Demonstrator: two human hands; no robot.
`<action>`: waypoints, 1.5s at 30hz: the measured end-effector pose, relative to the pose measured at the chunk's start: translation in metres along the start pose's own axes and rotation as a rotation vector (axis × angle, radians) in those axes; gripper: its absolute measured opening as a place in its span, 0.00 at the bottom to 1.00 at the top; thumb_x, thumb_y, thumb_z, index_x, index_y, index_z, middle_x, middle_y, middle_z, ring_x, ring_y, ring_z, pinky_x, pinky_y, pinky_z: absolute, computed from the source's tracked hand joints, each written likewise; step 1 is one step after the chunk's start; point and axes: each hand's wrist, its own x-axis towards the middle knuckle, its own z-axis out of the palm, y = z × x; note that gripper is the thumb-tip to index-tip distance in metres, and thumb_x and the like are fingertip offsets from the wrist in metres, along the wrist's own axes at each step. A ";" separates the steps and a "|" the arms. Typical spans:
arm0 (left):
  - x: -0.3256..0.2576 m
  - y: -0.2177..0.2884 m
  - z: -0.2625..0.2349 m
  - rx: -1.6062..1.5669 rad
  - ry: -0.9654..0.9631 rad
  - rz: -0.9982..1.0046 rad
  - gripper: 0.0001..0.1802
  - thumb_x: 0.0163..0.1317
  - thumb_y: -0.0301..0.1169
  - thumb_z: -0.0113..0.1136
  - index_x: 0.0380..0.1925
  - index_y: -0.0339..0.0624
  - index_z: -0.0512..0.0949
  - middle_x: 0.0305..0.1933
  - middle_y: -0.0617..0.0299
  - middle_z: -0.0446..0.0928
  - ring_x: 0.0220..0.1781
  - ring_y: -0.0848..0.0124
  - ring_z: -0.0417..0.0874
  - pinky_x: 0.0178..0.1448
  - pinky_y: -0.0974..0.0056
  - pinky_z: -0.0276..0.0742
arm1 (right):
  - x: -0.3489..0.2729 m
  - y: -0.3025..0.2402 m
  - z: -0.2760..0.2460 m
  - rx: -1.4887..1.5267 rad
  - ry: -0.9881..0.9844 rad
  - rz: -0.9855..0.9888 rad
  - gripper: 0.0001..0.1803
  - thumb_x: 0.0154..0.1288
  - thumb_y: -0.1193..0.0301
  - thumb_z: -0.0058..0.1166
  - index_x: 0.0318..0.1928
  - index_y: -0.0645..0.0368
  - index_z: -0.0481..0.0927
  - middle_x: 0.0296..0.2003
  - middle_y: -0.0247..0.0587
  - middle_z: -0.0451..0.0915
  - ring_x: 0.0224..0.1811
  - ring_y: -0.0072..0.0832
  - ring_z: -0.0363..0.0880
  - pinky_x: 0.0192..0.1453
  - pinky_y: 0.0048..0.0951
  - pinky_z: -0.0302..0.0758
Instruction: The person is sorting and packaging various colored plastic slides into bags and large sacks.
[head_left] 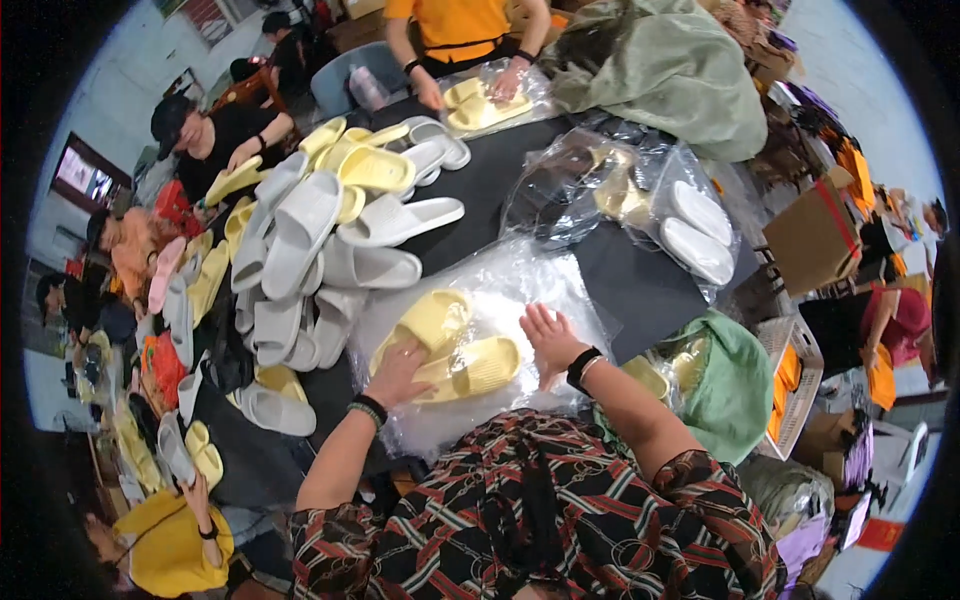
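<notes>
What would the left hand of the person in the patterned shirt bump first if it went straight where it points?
Most likely the pale yellow slides, since the left hand is right up against them. I can't tell whether clear plastic lies between.

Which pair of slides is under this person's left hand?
The pale yellow pair just beyond the patterned shirt, amid clear plastic. The left hand touches it; the white pair lies untouched, and another person handles the far yellow pair.
</notes>
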 end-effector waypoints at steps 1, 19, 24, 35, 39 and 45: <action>0.005 0.006 0.004 -0.006 0.200 0.035 0.35 0.47 0.51 0.69 0.51 0.41 0.76 0.54 0.50 0.74 0.60 0.49 0.71 0.63 0.49 0.63 | 0.001 0.000 -0.001 -0.005 -0.010 0.001 0.83 0.24 0.45 0.78 0.75 0.62 0.36 0.76 0.59 0.33 0.79 0.52 0.25 0.77 0.56 0.34; 0.030 0.011 0.043 -0.146 0.539 -0.077 0.13 0.47 0.38 0.66 0.30 0.40 0.83 0.35 0.52 0.77 0.45 0.49 0.74 0.50 0.49 0.69 | -0.005 -0.004 -0.005 0.046 -0.039 0.033 0.83 0.24 0.48 0.80 0.75 0.59 0.34 0.76 0.55 0.29 0.79 0.48 0.25 0.78 0.54 0.33; -0.070 -0.058 0.040 -0.036 0.543 -0.315 0.18 0.46 0.40 0.67 0.12 0.38 0.76 0.28 0.50 0.75 0.40 0.49 0.74 0.42 0.46 0.65 | -0.004 -0.005 -0.005 0.057 0.008 -0.020 0.83 0.23 0.49 0.80 0.75 0.60 0.35 0.76 0.57 0.30 0.79 0.50 0.26 0.78 0.55 0.34; -0.175 0.007 -0.106 0.384 0.884 -0.732 0.15 0.48 0.30 0.69 0.16 0.33 0.73 0.31 0.46 0.73 0.38 0.46 0.73 0.43 0.46 0.68 | -0.020 -0.011 -0.031 -0.044 0.085 -0.150 0.82 0.19 0.47 0.80 0.75 0.62 0.43 0.76 0.57 0.35 0.78 0.57 0.27 0.75 0.65 0.39; -0.120 0.054 -0.139 0.283 0.970 -0.617 0.10 0.47 0.31 0.67 0.23 0.35 0.78 0.31 0.47 0.75 0.39 0.46 0.74 0.44 0.47 0.69 | -0.020 -0.012 -0.015 -0.069 0.080 -0.186 0.80 0.20 0.48 0.80 0.74 0.63 0.45 0.76 0.56 0.37 0.78 0.57 0.30 0.75 0.65 0.40; 0.028 0.121 -0.070 -0.108 0.727 -0.239 0.10 0.47 0.34 0.62 0.20 0.37 0.80 0.31 0.48 0.77 0.39 0.51 0.76 0.45 0.50 0.72 | -0.007 -0.006 0.039 -0.044 0.053 -0.052 0.82 0.19 0.46 0.79 0.75 0.60 0.43 0.75 0.58 0.40 0.78 0.58 0.26 0.72 0.71 0.35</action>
